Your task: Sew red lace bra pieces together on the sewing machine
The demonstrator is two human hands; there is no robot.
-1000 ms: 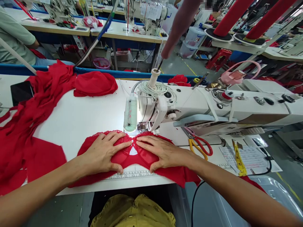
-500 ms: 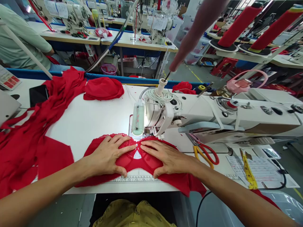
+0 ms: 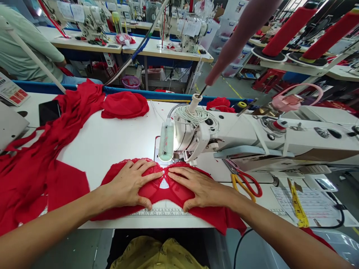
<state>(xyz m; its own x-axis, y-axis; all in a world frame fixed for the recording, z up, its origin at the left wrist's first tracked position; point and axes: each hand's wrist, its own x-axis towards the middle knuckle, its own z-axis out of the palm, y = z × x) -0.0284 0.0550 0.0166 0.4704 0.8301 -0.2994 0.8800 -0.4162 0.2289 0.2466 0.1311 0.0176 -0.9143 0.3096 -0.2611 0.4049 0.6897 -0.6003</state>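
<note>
A red lace bra (image 3: 165,193) lies spread on the white sewing table, its two cups side by side with a small white gap between them. My left hand (image 3: 131,183) rests open on the left cup, fingers spread and palm down. On the right cup lies my right hand (image 3: 198,185), also open and flat. The fingertips of both hands come close together at the middle of the bra. Just beyond them stands the needle area of a white sewing machine (image 3: 238,130), with a lit lamp (image 3: 166,144) beside it. A printed ruler (image 3: 165,213) runs along the table's near edge.
Scissors with red and orange handles (image 3: 246,183) lie right of my right hand. A long heap of red fabric (image 3: 67,123) covers the left side, near a black phone (image 3: 49,112). Red thread cones (image 3: 288,33) stand at upper right. A co-worker's sleeve (image 3: 30,48) shows at upper left.
The whole view has shifted slightly, so things appear a little further right. Both hands stay flat on the bra, in the same place on it.
</note>
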